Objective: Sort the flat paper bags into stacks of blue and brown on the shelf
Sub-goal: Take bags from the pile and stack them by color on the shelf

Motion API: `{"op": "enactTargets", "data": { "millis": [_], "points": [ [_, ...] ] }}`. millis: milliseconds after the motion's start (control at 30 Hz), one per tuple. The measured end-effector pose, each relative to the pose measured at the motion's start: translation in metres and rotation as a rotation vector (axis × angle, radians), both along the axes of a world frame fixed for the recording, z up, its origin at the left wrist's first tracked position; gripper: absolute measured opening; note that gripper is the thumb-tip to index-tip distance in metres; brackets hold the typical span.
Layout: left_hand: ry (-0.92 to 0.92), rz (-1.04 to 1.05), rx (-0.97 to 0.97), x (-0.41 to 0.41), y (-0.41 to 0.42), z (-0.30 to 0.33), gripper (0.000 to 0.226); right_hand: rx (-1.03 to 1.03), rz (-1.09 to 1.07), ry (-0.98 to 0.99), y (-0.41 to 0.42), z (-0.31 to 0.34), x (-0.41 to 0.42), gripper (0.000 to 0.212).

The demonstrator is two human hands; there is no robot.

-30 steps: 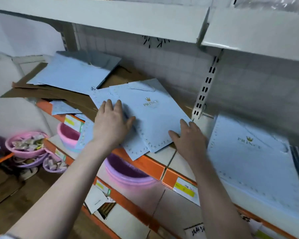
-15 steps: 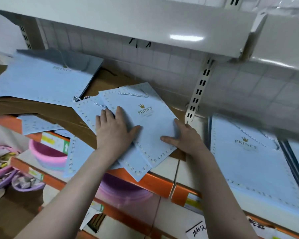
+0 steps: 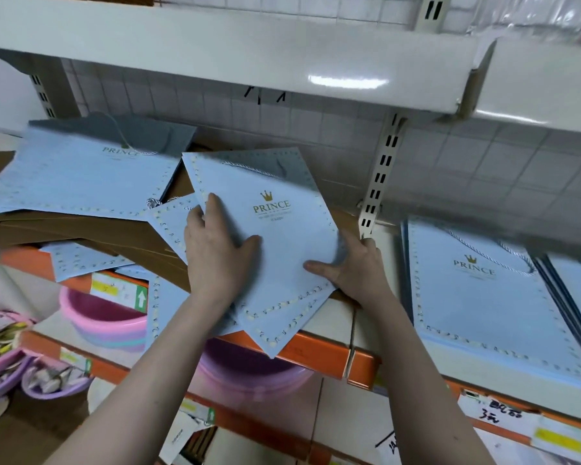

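My left hand (image 3: 215,253) and right hand (image 3: 353,268) rest on overlapping bags (image 3: 282,250) at the shelf (image 3: 329,318) edge. Another stack (image 3: 483,297) lies right; basins (image 3: 104,317) sit below, left.

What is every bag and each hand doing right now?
Top blue bag: flat, skewed, overhanging the shelf edge.
Left hand: flat on it.
Right hand: gripping its right edge.
Big blue bag: lying on brown bags.
Blue stack: lying flat at right.

Your right hand (image 3: 351,266) fingers hidden under blue bag (image 3: 275,243); brown bags (image 3: 91,229) mostly covered; right stack (image 3: 483,297) blurred.
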State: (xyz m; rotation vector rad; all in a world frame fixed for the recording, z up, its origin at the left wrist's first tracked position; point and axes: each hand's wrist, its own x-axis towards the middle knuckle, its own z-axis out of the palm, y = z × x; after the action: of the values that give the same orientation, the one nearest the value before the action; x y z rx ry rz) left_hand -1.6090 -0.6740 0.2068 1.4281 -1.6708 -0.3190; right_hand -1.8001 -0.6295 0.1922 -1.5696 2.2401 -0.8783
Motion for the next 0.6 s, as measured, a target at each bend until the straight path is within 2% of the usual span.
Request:
{"op": "enactTargets", "data": {
  "millis": [167, 300, 433, 600],
  "points": [
    [0.142, -0.034, -0.060, 0.002, 0.003, 0.007, 0.061, -0.124, -0.044, -0.058, 0.012, 0.006, 0.008, 0.072],
    [0.214, -0.070, -0.032, 0.005, 0.005, 0.014, 0.070, -0.183, -0.067, -0.070, 0.022, 0.016, 0.015, 0.070],
    [0.184, -0.060, 0.018, 0.008, 0.002, 0.019, 0.083, -0.224, -0.148, -0.021, 0.038, 0.019, 0.023, 0.062],
    [0.078, -0.111, 0.041, 0.003, 0.001, 0.022, 0.075, -0.259, -0.333, 0.045, 0.077, 0.019, 0.034, 0.063]
  ]
}}
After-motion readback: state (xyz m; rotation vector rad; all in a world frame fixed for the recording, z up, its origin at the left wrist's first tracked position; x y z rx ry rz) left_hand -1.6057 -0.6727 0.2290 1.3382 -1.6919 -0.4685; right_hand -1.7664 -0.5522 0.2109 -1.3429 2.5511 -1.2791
